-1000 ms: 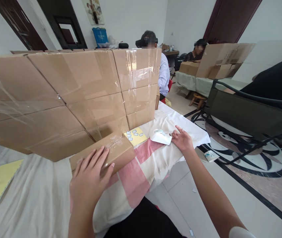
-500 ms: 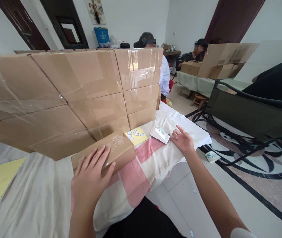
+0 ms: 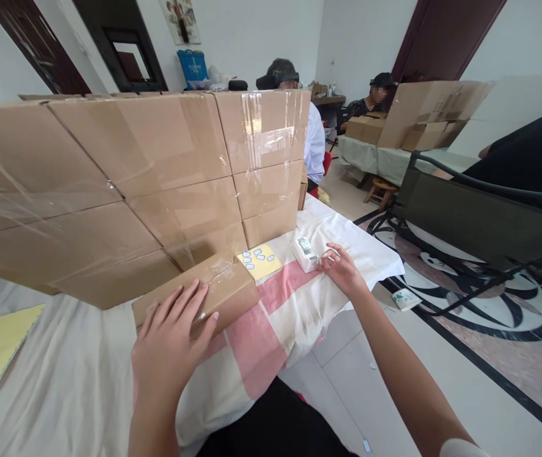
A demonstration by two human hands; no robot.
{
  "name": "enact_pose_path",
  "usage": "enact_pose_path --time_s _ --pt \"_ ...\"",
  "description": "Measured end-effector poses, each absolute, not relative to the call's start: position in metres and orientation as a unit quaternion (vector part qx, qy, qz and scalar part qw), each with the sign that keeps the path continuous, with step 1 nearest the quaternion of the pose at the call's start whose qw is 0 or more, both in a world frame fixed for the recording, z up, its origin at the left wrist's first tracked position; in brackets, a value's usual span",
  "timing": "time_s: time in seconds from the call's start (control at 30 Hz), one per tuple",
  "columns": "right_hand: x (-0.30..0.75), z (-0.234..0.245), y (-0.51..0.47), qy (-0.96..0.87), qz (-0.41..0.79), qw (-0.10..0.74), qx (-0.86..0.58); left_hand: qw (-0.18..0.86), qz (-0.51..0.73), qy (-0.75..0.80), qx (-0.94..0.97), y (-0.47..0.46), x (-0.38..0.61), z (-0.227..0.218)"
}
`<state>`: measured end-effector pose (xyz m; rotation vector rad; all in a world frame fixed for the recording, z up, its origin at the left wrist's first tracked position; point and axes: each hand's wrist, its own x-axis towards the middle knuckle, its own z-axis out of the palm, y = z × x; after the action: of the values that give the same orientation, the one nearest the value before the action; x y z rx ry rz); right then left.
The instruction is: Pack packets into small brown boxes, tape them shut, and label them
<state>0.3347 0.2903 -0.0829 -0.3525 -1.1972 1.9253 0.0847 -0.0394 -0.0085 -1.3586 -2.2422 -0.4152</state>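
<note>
A small white object [image 3: 306,258], perhaps a dispenser, sat on the cloth-covered table [image 3: 347,233], just left of the person's right hand [image 3: 344,271], by far the nearer of the two. From where I stood, its long axis ran roughly toward the person, its near end beside those loosely curled fingers; whether they gripped it, I couldn't tell. The left hand [image 3: 171,327] lay open, fingers spread, on a cardboard box [image 3: 229,284]. Between box and object was a yellow card [image 3: 267,268], with stacked cartons [image 3: 176,146] behind.

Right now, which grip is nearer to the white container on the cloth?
Right. The right grip is beside the white container; the left grip lies on a cardboard box, farther away.
</note>
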Motion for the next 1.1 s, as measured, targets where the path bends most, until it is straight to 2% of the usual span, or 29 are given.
enact_pose_path --time_s 0.27,0.53,0.73,1.1 --pt "0.334 -0.082 0.29 -0.48 0.755 0.411 -0.176 0.245 -0.161 -0.816 -0.498 -0.041 0.084 -0.01" --pt "0.318 -0.084 0.267 -0.509 0.658 0.423 -0.359 0.243 -0.169 -0.815 -0.498 -0.04 0.085 -0.011" --pt "0.305 -0.072 0.26 -0.503 0.633 0.432 -0.399 0.247 -0.181 -0.813 -0.496 -0.041 0.086 -0.01" --pt "0.303 -0.079 0.263 -0.502 0.616 0.363 -0.486 0.23 -0.204 -0.806 -0.506 -0.043 0.086 -0.01"
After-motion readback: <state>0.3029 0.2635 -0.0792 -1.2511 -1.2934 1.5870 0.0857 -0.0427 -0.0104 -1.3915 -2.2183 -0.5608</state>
